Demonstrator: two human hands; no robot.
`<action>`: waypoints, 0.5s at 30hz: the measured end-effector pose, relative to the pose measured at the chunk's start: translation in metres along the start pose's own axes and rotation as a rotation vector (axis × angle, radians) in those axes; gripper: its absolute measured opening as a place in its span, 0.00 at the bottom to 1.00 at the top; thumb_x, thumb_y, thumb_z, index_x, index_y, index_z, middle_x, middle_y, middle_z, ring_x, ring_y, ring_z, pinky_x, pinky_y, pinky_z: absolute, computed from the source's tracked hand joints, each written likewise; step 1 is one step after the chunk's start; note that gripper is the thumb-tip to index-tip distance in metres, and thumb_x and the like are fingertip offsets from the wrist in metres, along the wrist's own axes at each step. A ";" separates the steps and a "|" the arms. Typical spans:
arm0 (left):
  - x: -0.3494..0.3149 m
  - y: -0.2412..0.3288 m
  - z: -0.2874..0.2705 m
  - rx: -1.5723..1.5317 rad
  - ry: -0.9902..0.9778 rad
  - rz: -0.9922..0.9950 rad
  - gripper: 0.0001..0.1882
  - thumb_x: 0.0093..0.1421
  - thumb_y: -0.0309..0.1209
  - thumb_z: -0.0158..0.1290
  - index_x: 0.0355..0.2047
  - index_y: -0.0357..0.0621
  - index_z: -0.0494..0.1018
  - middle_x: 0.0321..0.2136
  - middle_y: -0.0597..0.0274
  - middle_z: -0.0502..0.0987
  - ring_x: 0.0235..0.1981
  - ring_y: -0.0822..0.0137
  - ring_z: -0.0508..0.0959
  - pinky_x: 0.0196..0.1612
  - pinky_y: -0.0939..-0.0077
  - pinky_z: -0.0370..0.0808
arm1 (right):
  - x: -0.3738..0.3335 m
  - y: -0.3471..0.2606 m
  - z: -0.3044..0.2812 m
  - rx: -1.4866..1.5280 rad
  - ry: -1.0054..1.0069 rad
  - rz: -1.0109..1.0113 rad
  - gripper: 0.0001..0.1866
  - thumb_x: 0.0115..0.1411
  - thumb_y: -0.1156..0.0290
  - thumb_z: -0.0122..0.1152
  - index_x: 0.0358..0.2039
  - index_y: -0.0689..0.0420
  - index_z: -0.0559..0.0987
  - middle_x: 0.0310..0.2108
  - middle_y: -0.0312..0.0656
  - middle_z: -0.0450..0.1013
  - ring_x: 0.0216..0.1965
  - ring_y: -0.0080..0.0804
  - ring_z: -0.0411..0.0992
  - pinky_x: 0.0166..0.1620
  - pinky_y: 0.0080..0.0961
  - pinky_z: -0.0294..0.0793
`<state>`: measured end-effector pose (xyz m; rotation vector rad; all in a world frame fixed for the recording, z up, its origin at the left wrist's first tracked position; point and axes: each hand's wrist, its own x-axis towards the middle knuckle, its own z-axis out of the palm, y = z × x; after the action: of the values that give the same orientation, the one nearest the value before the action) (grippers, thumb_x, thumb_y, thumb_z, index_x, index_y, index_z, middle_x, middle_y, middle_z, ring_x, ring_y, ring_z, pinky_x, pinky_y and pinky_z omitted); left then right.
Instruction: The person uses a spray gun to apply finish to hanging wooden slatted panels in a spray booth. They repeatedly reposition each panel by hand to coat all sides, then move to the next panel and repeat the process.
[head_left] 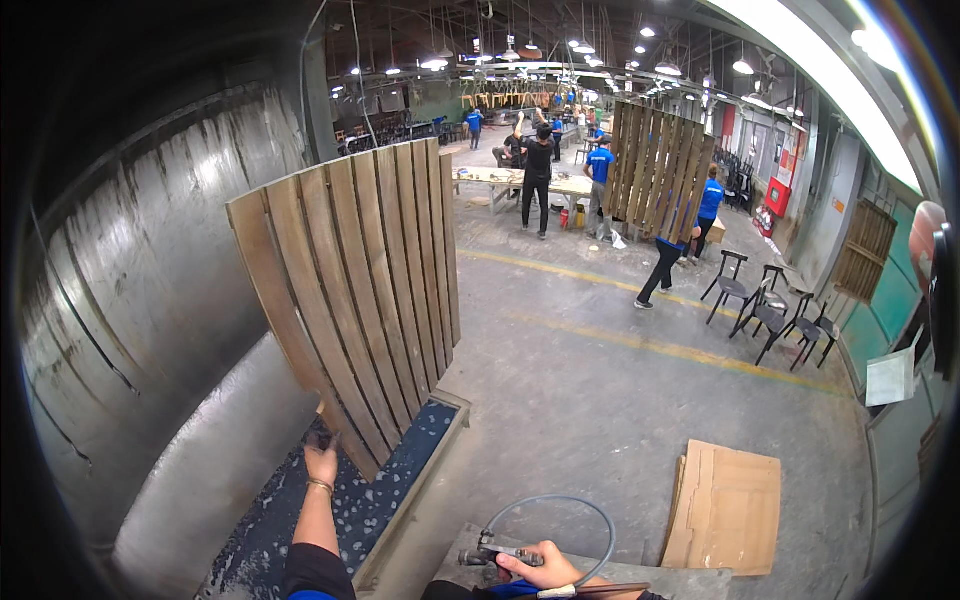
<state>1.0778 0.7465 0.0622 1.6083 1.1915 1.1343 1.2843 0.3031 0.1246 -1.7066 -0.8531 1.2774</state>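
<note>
A brown slatted wooden panel (375, 290) stands upright and slightly tilted over a dark trough-like surface (400, 480) dotted with pale patches. My left hand (321, 462) reaches up from below and grips the panel's lower left edge, its fingers partly hidden and darkened. A bracelet sits on that wrist. Low in the middle, my right hand (540, 568) is closed round a spray gun (482, 556), well apart from the panel. A grey hose (570, 502) loops up from the gun and back past my right hand.
A stained metal wall (170, 230) curves along the left. Cardboard sheets (725, 505) lie on the floor at right. Black chairs (770, 310) stand beyond them. A person carries another slatted panel (655, 165); several people work around a table (480, 182) farther back.
</note>
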 end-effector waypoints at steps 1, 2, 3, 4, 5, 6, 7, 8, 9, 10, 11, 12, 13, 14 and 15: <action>-0.011 0.000 0.004 0.028 0.009 0.075 0.15 0.59 0.32 0.66 0.37 0.34 0.74 0.31 0.59 0.80 0.33 0.69 0.77 0.41 0.73 0.74 | -0.003 0.001 0.002 0.012 0.011 0.010 0.24 0.68 0.49 0.62 0.30 0.59 0.87 0.25 0.34 0.80 0.31 0.20 0.74 0.40 0.24 0.73; -0.019 0.000 0.005 0.040 0.012 0.160 0.15 0.60 0.32 0.66 0.35 0.35 0.74 0.29 0.61 0.79 0.31 0.71 0.76 0.39 0.73 0.74 | -0.005 0.002 0.005 0.025 0.025 0.017 0.23 0.68 0.50 0.62 0.30 0.58 0.87 0.25 0.34 0.80 0.31 0.19 0.74 0.40 0.23 0.73; -0.026 0.000 0.007 0.090 -0.032 0.111 0.15 0.60 0.33 0.67 0.34 0.36 0.73 0.28 0.60 0.79 0.30 0.70 0.76 0.37 0.73 0.75 | -0.009 0.003 0.008 0.039 0.039 0.026 0.23 0.68 0.50 0.62 0.30 0.58 0.87 0.25 0.33 0.80 0.31 0.19 0.73 0.39 0.23 0.73; -0.036 -0.001 0.010 0.068 -0.069 0.139 0.17 0.59 0.33 0.67 0.39 0.34 0.74 0.31 0.57 0.82 0.33 0.69 0.80 0.40 0.73 0.77 | -0.013 0.003 0.012 0.054 0.059 -0.011 0.23 0.68 0.50 0.62 0.30 0.58 0.87 0.25 0.33 0.80 0.31 0.18 0.73 0.39 0.23 0.72; -0.044 -0.003 0.018 0.031 -0.134 0.127 0.19 0.58 0.33 0.67 0.43 0.33 0.74 0.35 0.54 0.83 0.36 0.66 0.82 0.43 0.71 0.77 | -0.017 0.003 0.016 0.071 0.078 -0.047 0.23 0.68 0.50 0.62 0.31 0.58 0.87 0.24 0.33 0.80 0.31 0.18 0.73 0.39 0.23 0.72; -0.051 -0.005 0.023 -0.032 -0.203 0.154 0.23 0.58 0.34 0.68 0.47 0.32 0.74 0.38 0.51 0.84 0.40 0.63 0.83 0.46 0.69 0.78 | -0.023 0.003 0.019 0.087 0.098 -0.082 0.22 0.69 0.50 0.62 0.31 0.58 0.87 0.24 0.33 0.80 0.31 0.18 0.73 0.39 0.23 0.72; -0.054 -0.007 0.030 0.006 -0.282 0.075 0.25 0.57 0.34 0.68 0.50 0.32 0.73 0.42 0.48 0.83 0.44 0.60 0.83 0.49 0.67 0.78 | -0.031 0.003 0.023 0.096 0.102 -0.086 0.22 0.69 0.51 0.62 0.31 0.58 0.87 0.24 0.33 0.80 0.31 0.18 0.73 0.39 0.23 0.72; -0.056 -0.009 0.036 0.026 -0.370 0.015 0.29 0.56 0.34 0.68 0.53 0.31 0.73 0.46 0.44 0.82 0.48 0.57 0.83 0.52 0.65 0.77 | -0.039 0.003 0.024 0.105 0.110 -0.090 0.22 0.69 0.51 0.62 0.31 0.58 0.87 0.25 0.33 0.80 0.31 0.18 0.73 0.39 0.23 0.73; -0.062 -0.012 0.043 0.043 -0.364 0.012 0.30 0.56 0.32 0.67 0.55 0.30 0.72 0.49 0.41 0.81 0.50 0.53 0.82 0.55 0.63 0.76 | -0.046 0.002 0.027 0.115 0.120 -0.111 0.22 0.69 0.51 0.62 0.31 0.58 0.87 0.25 0.33 0.80 0.31 0.18 0.73 0.39 0.22 0.73; -0.064 -0.014 0.048 0.066 -0.362 0.001 0.30 0.56 0.32 0.67 0.55 0.30 0.71 0.49 0.41 0.80 0.51 0.52 0.82 0.55 0.63 0.76 | -0.054 0.002 0.031 0.117 0.136 -0.088 0.22 0.69 0.51 0.62 0.31 0.58 0.87 0.25 0.33 0.80 0.31 0.18 0.74 0.40 0.22 0.73; -0.067 -0.016 0.054 0.089 -0.364 -0.008 0.30 0.56 0.31 0.66 0.56 0.30 0.70 0.49 0.40 0.80 0.51 0.51 0.81 0.55 0.63 0.76 | -0.062 0.002 0.035 0.121 0.155 -0.083 0.22 0.69 0.51 0.62 0.31 0.58 0.87 0.25 0.33 0.80 0.31 0.18 0.74 0.40 0.22 0.73; -0.071 -0.018 0.060 0.094 -0.375 -0.009 0.31 0.56 0.30 0.65 0.57 0.29 0.69 0.50 0.40 0.80 0.51 0.50 0.81 0.56 0.63 0.76 | -0.070 0.003 0.040 0.126 0.176 -0.078 0.22 0.69 0.51 0.62 0.30 0.59 0.87 0.25 0.33 0.80 0.31 0.18 0.74 0.40 0.23 0.73; -0.074 -0.019 0.061 0.125 -0.364 0.017 0.32 0.56 0.28 0.63 0.59 0.30 0.67 0.52 0.39 0.79 0.53 0.47 0.80 0.57 0.63 0.75 | -0.076 0.002 0.046 0.129 0.179 -0.086 0.22 0.69 0.51 0.62 0.30 0.58 0.86 0.25 0.33 0.80 0.31 0.18 0.74 0.40 0.22 0.73; -0.081 -0.021 0.060 0.099 -0.356 0.040 0.33 0.56 0.28 0.63 0.61 0.30 0.65 0.53 0.38 0.78 0.54 0.47 0.80 0.57 0.63 0.74 | -0.082 0.004 0.051 0.133 0.184 -0.094 0.22 0.69 0.51 0.62 0.30 0.58 0.86 0.25 0.33 0.80 0.31 0.18 0.74 0.40 0.22 0.72; -0.089 -0.022 0.058 0.073 -0.347 0.063 0.34 0.56 0.28 0.62 0.62 0.30 0.64 0.55 0.38 0.77 0.54 0.48 0.79 0.57 0.63 0.74 | -0.089 0.008 0.057 0.139 0.188 -0.102 0.22 0.69 0.51 0.62 0.30 0.58 0.86 0.25 0.33 0.80 0.31 0.18 0.74 0.40 0.22 0.72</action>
<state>1.1156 0.6591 0.0093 1.8209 0.9686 0.8127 1.2069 0.2339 0.1458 -1.6225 -0.7149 1.0643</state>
